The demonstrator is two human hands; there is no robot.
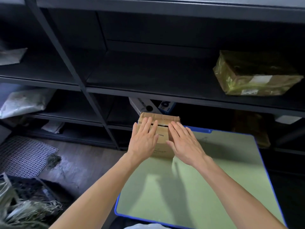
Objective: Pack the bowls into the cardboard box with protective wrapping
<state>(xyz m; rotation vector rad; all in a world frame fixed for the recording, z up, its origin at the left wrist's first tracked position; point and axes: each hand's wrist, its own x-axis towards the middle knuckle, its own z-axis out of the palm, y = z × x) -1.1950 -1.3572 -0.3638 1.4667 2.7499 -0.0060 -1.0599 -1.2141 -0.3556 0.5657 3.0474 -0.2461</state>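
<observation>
Cardboard box [162, 144] sits centre frame, on the far left corner of the green worktop [214, 179] with its blue rim. Top flaps folded down, a dark slit showing between them. Left hand [143, 140] lies flat on the left side of the box top, right hand [185, 144] flat on the right side. The hands are just beside each other, not touching. Fingers [148, 125] of both hands are straight and slightly spread, palms down on the flaps, gripping nothing. Dark metal shelving [148, 91] fills the upper frame behind the box. A taped yellowish parcel [252, 75] is on a shelf at upper right. Grey plastic bags [23, 103] are on the shelves at left. White mesh panel [24, 156] lies on the floor at lower left. A blue-and-white carton [166, 105] is under the shelf, just behind the box.
</observation>
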